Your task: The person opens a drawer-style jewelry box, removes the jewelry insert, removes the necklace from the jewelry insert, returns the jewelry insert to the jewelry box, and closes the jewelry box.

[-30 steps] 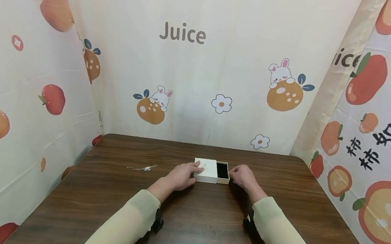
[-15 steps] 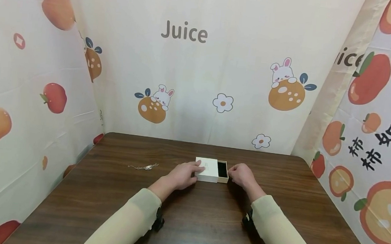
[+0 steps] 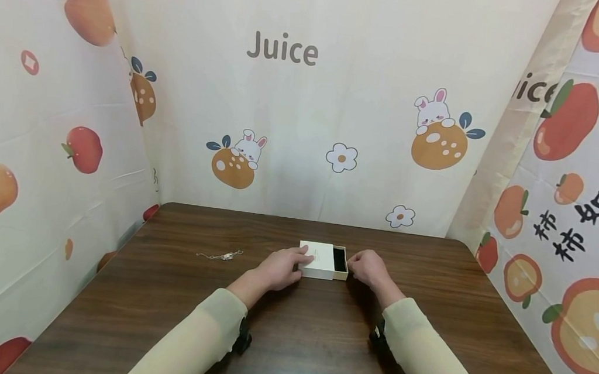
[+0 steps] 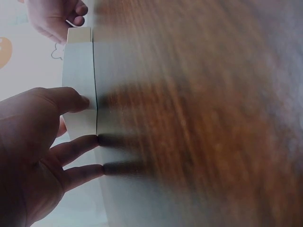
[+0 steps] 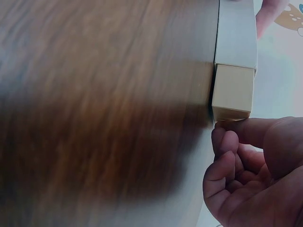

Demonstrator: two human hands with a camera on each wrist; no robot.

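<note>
A white sliding drawer box (image 3: 317, 260) lies on the table, its dark-lined inner tray (image 3: 340, 263) sticking partly out of the sleeve on the right. My left hand (image 3: 278, 269) holds the sleeve's left end. In the left wrist view the thumb (image 4: 75, 100) lies on the front wall, while two fingertips touch the tabletop. At the other end is my right hand (image 3: 370, 269), with curled fingers. Its fingertips touch the tray's end wall (image 5: 231, 114) in the right wrist view; whether they pinch anything there is hidden. A thin silver chain (image 3: 227, 256) with a small ornament lies left of the box.
The dark wood table (image 3: 288, 333) reaches back to a printed cloth backdrop (image 3: 295, 104). More fruit-patterned cloth hangs along the left and right sides. Dark wrist cameras (image 3: 243, 338) sit under both sleeves' cuffs.
The inner tray has slid a little left into the sleeve, and my right hand has moved left with it. My left hand has kept its hold. The view shifted slightly.
</note>
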